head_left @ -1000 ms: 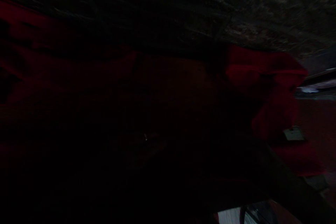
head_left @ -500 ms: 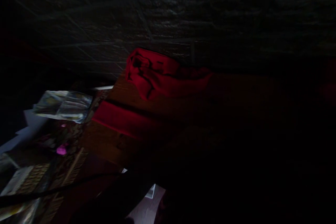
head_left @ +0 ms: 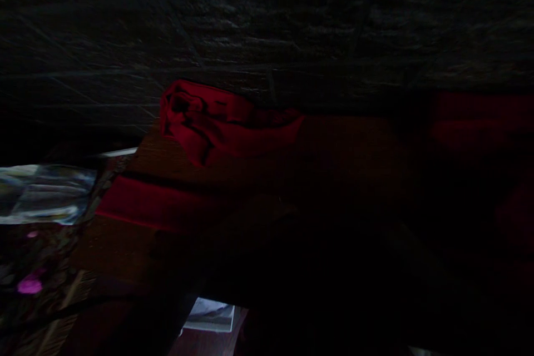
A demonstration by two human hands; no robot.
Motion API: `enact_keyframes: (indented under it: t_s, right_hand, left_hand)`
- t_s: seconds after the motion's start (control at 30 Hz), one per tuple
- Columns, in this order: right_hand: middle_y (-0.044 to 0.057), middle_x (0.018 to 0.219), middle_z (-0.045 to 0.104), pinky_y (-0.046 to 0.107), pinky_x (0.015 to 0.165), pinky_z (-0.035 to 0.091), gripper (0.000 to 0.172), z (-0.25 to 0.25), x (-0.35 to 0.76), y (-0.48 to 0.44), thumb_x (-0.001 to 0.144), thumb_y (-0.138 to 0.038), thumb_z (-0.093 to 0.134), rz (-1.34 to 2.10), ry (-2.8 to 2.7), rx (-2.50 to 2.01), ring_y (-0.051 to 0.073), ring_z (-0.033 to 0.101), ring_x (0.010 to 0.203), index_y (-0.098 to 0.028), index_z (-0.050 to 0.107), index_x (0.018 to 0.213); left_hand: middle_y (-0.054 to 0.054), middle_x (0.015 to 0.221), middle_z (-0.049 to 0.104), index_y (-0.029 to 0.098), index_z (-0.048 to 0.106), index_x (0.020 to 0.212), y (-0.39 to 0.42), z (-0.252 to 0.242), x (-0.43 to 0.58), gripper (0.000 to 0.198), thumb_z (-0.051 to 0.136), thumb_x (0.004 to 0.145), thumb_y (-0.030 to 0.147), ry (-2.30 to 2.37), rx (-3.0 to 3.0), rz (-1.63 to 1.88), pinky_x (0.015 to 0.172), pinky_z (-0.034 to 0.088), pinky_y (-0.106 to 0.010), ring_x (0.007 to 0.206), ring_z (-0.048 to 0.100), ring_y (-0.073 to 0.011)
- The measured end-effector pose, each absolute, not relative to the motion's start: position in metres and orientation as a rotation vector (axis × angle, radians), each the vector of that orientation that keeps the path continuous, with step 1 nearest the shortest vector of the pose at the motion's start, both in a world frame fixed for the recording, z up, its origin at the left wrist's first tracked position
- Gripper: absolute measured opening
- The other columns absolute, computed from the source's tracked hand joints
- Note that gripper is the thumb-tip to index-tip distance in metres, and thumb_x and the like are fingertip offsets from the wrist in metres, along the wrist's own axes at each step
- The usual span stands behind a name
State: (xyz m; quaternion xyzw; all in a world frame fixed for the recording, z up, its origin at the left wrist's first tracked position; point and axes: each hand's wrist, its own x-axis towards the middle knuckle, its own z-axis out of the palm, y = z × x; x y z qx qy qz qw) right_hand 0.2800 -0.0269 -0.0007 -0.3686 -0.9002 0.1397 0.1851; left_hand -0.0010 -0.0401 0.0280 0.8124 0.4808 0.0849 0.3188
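It is very dark, and neither of my hands shows clearly. A dim brownish shape (head_left: 267, 207) lies over the right end of a flat dark-red strip of cloth (head_left: 142, 203); it may be a hand, but I cannot tell which one, and its fingers are lost in shadow. Behind the strip, a crumpled red piece of cloth (head_left: 233, 130) lies against the wall on a brown wooden tabletop (head_left: 346, 144). More red cloth (head_left: 479, 122) shows faintly at the right. Black shadow hides everything at the lower right.
A dark wall with block joints (head_left: 233, 28) runs behind the tabletop. Lower left, a crinkled, shiny plastic packet (head_left: 54, 194) and a pink item (head_left: 30, 283) lie on a patterned surface. A pale grey-white flat object (head_left: 211, 314) shows at the bottom.
The view has swung right, so the cloths and packet sit further left. More red cloth shows at the right, and more of the pale object at the bottom. The cloths lie as before.
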Motion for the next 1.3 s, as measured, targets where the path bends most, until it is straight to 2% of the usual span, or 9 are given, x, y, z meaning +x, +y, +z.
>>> enact_keyframes:
  t_s: [0.2, 0.67, 1.0, 1.3]
  right_hand:
    - [0.007, 0.111, 0.062, 0.031, 0.080, 0.056, 0.024, 0.009, 0.277, -0.026, 0.099, -0.037, 0.054, 0.399, -2.567, -1.025, 0.014, 0.062, 0.091, -0.018, 0.062, 0.112]
    - [0.007, 0.106, 0.063, 0.031, 0.077, 0.056, 0.027, 0.006, 0.274, -0.028, 0.099, -0.038, 0.054, 0.376, -2.607, -1.163, 0.014, 0.062, 0.087, -0.016, 0.062, 0.110]
    - [0.006, 0.105, 0.064, 0.027, 0.075, 0.056, 0.023, 0.025, 0.283, -0.029, 0.100, -0.037, 0.052, 0.476, -2.665, -1.265, 0.012, 0.061, 0.084, -0.018, 0.063, 0.107]
    - [0.007, 0.113, 0.062, 0.031, 0.081, 0.056, 0.025, 0.014, 0.290, -0.021, 0.099, -0.038, 0.053, 0.558, -2.678, -1.271, 0.015, 0.061, 0.092, -0.019, 0.063, 0.111]
  left_hand:
    - [-0.008, 0.112, 0.063, 0.012, 0.061, 0.116, -0.038, 0.026, -0.002, 0.033, 0.057, 0.096, 0.037, 1.283, 2.115, 0.205, 0.083, 0.056, -0.039, 0.096, 0.064, -0.0216]
    - [-0.008, 0.112, 0.063, 0.012, 0.061, 0.116, -0.048, 0.021, -0.007, 0.033, 0.059, 0.094, 0.038, 1.347, 2.153, 0.163, 0.083, 0.056, -0.040, 0.097, 0.064, -0.0223]
    - [-0.010, 0.119, 0.061, 0.014, 0.060, 0.119, -0.045, 0.023, -0.001, 0.032, 0.059, 0.095, 0.035, 1.356, 2.206, 0.258, 0.089, 0.054, -0.043, 0.104, 0.062, -0.0221]
    - [-0.010, 0.118, 0.062, 0.015, 0.061, 0.118, -0.045, 0.023, -0.007, 0.032, 0.056, 0.096, 0.037, 1.356, 2.179, 0.337, 0.089, 0.054, -0.042, 0.103, 0.062, -0.0215]
